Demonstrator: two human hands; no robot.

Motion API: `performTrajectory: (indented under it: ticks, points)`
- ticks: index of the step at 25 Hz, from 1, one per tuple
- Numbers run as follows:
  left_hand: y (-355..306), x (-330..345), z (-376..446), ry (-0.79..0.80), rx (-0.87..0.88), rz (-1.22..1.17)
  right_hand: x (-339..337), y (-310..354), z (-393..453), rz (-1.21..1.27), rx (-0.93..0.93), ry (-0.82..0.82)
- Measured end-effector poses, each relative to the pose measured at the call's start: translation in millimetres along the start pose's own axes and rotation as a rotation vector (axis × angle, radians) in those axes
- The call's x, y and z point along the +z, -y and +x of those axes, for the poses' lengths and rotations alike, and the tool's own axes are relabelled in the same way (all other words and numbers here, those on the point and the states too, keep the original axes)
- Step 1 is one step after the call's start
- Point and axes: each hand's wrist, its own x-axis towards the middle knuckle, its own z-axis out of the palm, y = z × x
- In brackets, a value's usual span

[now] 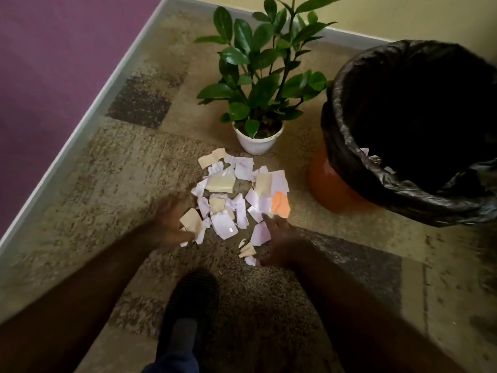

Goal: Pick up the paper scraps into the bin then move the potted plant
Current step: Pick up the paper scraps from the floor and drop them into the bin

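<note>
Two bare hands reaching down over a heap of paper scraps (236,195) on a patterned carpet (88,184). Left hand (172,222) at the heap's near-left edge, fingers spread and relaxed, blurred; one tan scrap lying against the fingertips, though whether pinched or merely touched cannot be told. Right hand (279,238) at the near-right edge, fingers extended toward the pile, palm turned inward, touching or just above the nearest white pieces — holding nothing that shows.

Scraps mostly white, several tan, one orange piece (281,204) on the right side of the heap, all loose and overlapping on the floor. A few small bits apart from the main pile, just beside the right hand.

Potted plant (258,103) upright just beyond the heap, glossy green leaves over a white pot (256,145), the farthest scraps nearly touching the pot's base. Bin (336,187) to the right of the heap, orange-bodied, lined with a black bag (363,135) folded over the rim; a few pale scraps visible inside against the liner.

One dark slipper (192,297) on the carpet between the forearms. Purple wall (53,63) to the left, pale skirting along the floor's edge.
</note>
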Motion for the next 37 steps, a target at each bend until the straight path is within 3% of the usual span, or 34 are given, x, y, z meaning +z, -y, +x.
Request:
performTrajectory:
  ticks: [3,7,15,20,24,29,31,37]
  points:
    - [2,21,-6,-0.002,0.151,0.187,42,4,12,0.057,0.038,-0.068]
    - [-16,26,-4,0.095,0.084,0.225,67,28,15,0.053,-0.112,-0.182]
    - [-46,34,-19,0.055,0.189,0.577,70,42,19,-0.125,-0.229,-0.16]
    - [-33,37,-17,0.069,0.3,0.551,73,45,22,-0.217,-0.33,-0.113]
    - [-18,46,-16,0.066,0.313,0.604,75,39,21,0.02,-0.265,-0.139]
    - [-9,43,-22,-0.092,0.453,0.469,63,32,21,0.314,-0.092,-0.088]
    - [-7,41,-24,-0.127,0.454,0.461,56,24,24,0.167,-0.084,-0.104]
    - [12,29,-25,-0.087,0.298,0.315,53,13,8,-0.181,-0.311,-0.078]
